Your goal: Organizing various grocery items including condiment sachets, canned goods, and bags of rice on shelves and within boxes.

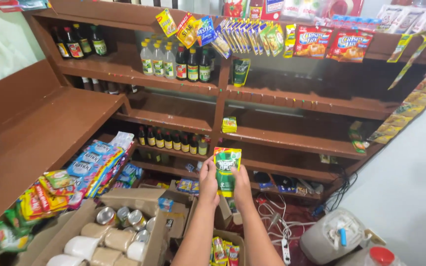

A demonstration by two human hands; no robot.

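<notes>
Left hand (208,183) and right hand (241,186), fingers closed on a green-and-yellow plastic sachet (227,170), hold it upright before the brown wooden shelf (292,140), above an open cardboard box (232,240).

— What do we have here?

— We have a green pouch (227,171) with a yellow top band and a red mark near its upper edge.

— How do we hold it?

— Upright, face toward us, raised in front of the wooden shelves. Our left hand (208,183) grips its left edge, our right hand (241,186) its right edge, so its lower corners are hidden behind our fingers (233,170).
</notes>
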